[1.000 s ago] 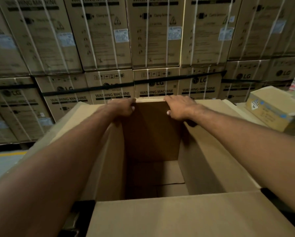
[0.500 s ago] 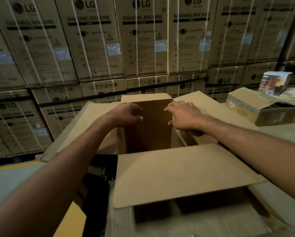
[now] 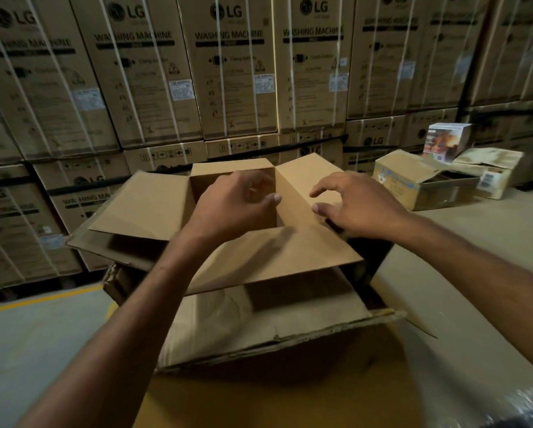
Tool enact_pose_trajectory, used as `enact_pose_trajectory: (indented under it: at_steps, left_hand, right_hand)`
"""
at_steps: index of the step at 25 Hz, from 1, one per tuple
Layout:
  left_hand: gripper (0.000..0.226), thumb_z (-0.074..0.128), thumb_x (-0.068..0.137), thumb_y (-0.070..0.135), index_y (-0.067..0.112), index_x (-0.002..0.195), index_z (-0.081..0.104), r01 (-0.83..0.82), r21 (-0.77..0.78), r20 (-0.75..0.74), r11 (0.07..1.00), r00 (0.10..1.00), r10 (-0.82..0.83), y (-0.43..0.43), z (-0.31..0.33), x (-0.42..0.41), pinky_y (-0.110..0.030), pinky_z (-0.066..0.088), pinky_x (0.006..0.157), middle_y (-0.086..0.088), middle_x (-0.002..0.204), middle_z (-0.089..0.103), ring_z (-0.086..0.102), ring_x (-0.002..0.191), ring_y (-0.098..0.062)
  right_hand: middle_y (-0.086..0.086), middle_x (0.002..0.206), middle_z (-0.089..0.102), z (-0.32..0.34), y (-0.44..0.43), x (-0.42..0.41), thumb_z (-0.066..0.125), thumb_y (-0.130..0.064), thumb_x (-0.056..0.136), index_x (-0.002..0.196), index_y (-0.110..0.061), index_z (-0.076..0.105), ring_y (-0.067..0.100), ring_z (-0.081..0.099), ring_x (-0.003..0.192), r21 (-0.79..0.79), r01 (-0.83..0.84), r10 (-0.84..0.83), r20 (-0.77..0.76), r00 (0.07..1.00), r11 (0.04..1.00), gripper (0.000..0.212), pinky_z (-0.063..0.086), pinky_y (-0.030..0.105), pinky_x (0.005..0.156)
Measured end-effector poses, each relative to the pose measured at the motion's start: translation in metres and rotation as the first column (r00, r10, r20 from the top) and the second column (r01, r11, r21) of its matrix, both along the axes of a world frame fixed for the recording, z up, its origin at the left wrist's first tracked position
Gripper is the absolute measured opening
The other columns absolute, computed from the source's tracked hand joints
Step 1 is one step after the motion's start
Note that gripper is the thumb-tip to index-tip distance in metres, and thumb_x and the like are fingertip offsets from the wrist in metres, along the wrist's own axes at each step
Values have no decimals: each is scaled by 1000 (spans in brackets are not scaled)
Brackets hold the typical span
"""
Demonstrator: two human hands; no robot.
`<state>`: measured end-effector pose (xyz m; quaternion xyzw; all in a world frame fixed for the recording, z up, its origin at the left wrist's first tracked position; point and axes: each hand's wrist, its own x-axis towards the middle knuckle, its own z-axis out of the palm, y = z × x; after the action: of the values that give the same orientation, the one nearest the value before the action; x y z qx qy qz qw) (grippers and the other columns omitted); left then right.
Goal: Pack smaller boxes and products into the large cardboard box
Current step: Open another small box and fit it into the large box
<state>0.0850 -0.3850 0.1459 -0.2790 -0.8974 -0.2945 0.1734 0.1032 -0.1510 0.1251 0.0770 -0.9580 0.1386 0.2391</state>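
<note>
1. Nearest the camera, a worn outer carton with a ragged front edge sits low in view; what lies beneath it is too blurred to tell.
2. Just past that edge, the large cardboard box stands open, its near flap folded inward over part of the opening and its left flap splayed outward.
3. Over the opening, the left hand hovers with fingers curled loosely, clasping nothing that I can make out.
4. Beside it, the right hand is spread and relaxed, fingertips near the right flap, also holding nothing.
5. Judging by this, the step in hand is readying the box: the flaps are being set so the mouth is free. No packed goods show in the visible part of the interior.
6. Farther right, a smaller open box and a printed product box rest on the surface, well apart from the hands.
7. Next, the near flap likely needs folding back, then a reach right for those items.
8. Behind everything, stacked washing machine cartons form a wall.
</note>
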Motion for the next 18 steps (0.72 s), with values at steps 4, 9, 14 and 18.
enact_pose_trajectory:
  at_steps: [4, 9, 14, 18]
  left_hand:
    - [41, 66, 95, 48, 28, 131, 66, 24, 55, -14, 998, 1000, -24, 54, -8, 51, -41, 58, 94, 10, 126, 70, 65, 112, -7]
    - [41, 64, 98, 43, 29, 136, 62, -38, 213, -36, 976, 998, 46, 155, -49, 113, -19, 53, 89, 12, 131, 67, 59, 114, 3]
    - [49, 61, 98, 50, 32, 142, 55, -43, 243, -36, 969, 998, 54, 250, -102, 159, -28, 46, 106, 12, 142, 59, 50, 130, 0]
    - [54, 60, 97, 55, 28, 143, 55, 18, 248, 85, 969, 996, -41, 302, -136, 166, -26, 46, 106, 13, 142, 59, 52, 130, -1]
  right_hand:
    - [-10, 129, 68, -13, 64, 49, 74, -40, 92, 119, -35, 73, 15, 57, 121, -103, -57, 53, -40, 998, 993, 27, 47, 36, 96]
    - [-17, 122, 68, -39, 157, 108, 71, -41, 94, 116, -36, 73, 6, 55, 119, -155, -80, 71, -63, 995, 985, 23, 43, 32, 96]
    - [-17, 123, 69, -72, 238, 150, 72, -42, 93, 116, -35, 74, 3, 55, 121, -203, -29, 28, -5, 1000, 979, 24, 42, 26, 96]
    - [-16, 123, 69, -100, 286, 163, 72, -40, 93, 117, -34, 74, 2, 57, 120, -300, 15, 0, 49, 999, 954, 25, 47, 29, 102]
